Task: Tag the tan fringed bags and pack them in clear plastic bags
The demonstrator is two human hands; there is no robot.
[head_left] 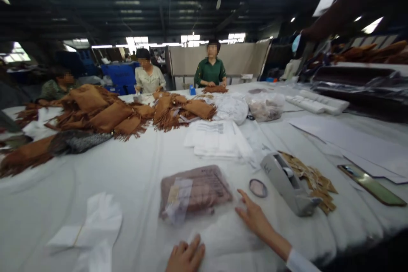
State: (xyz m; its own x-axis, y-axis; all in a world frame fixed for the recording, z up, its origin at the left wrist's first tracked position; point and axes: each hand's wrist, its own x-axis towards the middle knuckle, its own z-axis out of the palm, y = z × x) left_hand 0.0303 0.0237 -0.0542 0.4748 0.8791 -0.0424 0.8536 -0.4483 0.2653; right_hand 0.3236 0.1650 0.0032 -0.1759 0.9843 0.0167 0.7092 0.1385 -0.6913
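Note:
A clear plastic bag (204, 187) with folded brown cloth inside lies flat in front of me. A whitish label or card shows through its left part. My left hand (186, 256) rests at the bag's near edge, fingers laid flat and holding nothing; its wrist is out of view. To the right of the bag is my right hand (255, 217), with its fingers apart and nothing in them. Close by its fingertips lies a roll of tape (258, 188). A grey tape dispenser (290, 185) stands further right.
Tan scraps (310, 176), a phone (371, 185) and white sheets (357, 144) lie to the right. White plastic bags (219, 138) sit beyond the brown bag. Fringed brown garments (95, 110) pile up at the left. White banded paper (92, 225) lies near left. Several people work opposite.

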